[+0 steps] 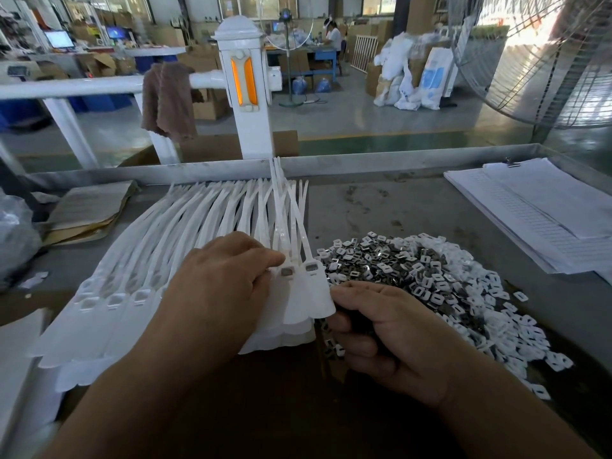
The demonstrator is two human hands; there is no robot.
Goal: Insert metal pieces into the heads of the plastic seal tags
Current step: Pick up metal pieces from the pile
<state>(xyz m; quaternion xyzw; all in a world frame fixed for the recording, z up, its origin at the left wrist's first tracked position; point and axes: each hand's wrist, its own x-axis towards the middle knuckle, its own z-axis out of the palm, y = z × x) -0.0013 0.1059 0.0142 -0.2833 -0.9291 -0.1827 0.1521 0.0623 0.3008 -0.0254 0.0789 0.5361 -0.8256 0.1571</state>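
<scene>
Grey metal tabletop (381,207) with a raised rim stands in a factory hall, and beyond the rim are a white post (246,134) with an orange insert and a brown cloth (169,101) hung over a white rail. White seal tags (149,253) lie fanned in an overlapping row, their thin tails running away from the person toward the rim.

The left hand (222,286) lies on the right end of this row, its fingers curled down on the tags and its forefinger tip against the head of 1 tag. Just right of that fingertip, 2 tag heads (311,267) show grey metal in their windows.

The right hand (390,339) is clenched around a handful of metal pieces (430,276), some dark ones showing between its fingers, and its thumb and forefinger touch the edge of the rightmost tag's flat flag. The loose heap of these pieces spreads over the tabletop beyond and right of this hand. Further right lies a stack of printed papers (543,213).
</scene>
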